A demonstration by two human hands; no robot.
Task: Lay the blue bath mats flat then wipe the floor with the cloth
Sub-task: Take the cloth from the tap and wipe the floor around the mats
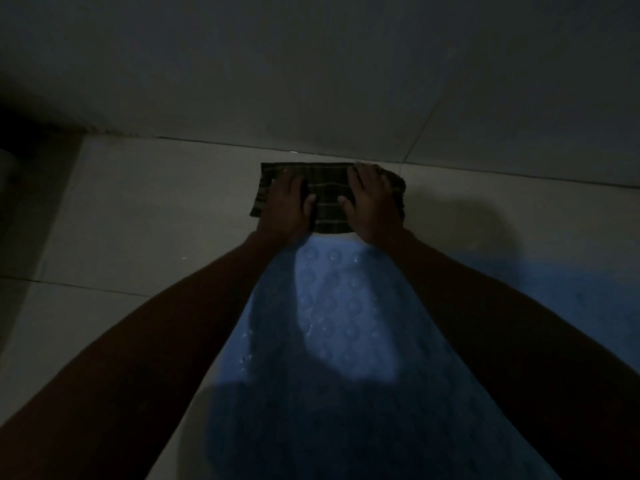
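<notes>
Both palms are pressing the dark checked cloth (329, 199) onto the pale floor tiles (156, 209) at the frame's centre, the left hand (287, 206) and right hand (372, 206) lying flat with fingers loosely spread. The blue bath mat (332, 341) is lying flat below them. Even weight and overlapping strokes would probably be serving best here, keeping clear of the mat's edge.

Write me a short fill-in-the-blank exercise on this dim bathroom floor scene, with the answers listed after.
1. Both hands press flat on the dark striped ____.
2. The cloth lies on the tiled floor close to the ____.
3. The mat between the forearms is ____ in colour.
4. The left hand and right hand rest on the cloth with the ____ facing down.

Answers: cloth; wall; blue; palms
</notes>
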